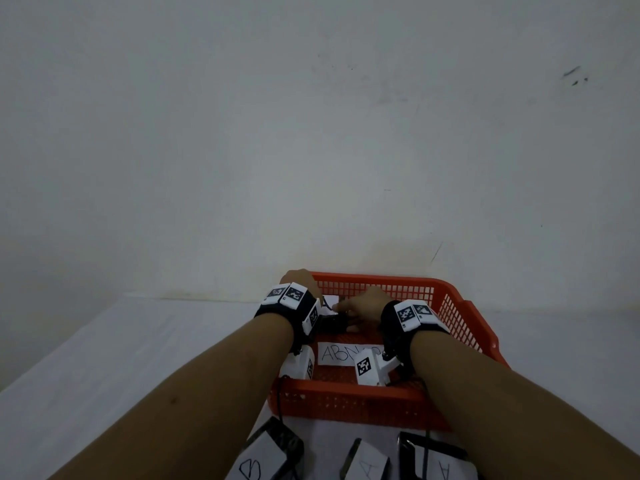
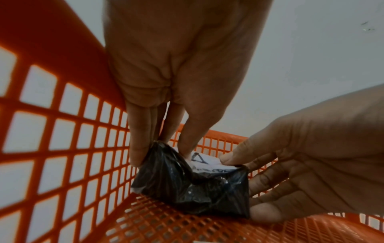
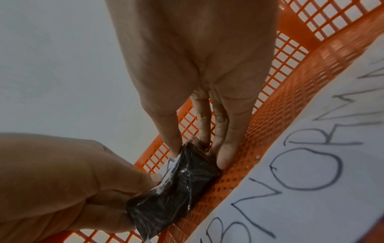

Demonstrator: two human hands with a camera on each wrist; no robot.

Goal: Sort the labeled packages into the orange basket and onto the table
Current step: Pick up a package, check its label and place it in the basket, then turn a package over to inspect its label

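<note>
Both our hands on one black package, low inside the orange basket [image 1: 460, 327].

Our left hand [image 2: 166, 82] and right hand [image 3: 199, 65] pinch opposite ends of the black package [image 2: 193, 185], fingers curled round it. One paper sign [image 1: 341, 353] lies in the basket; three labeled packages [image 1: 367, 462] sit on the table [image 1: 121, 358] nearer us.

Both forearms bare, no sleeves. Black strap [image 1: 277, 311] on left wrist, black strap [image 1: 391, 315] on right. White blocks with black-and-white square markers [image 1: 408, 314] on each. Thin black cable [image 1: 280, 396] hangs below left wrist.
</note>
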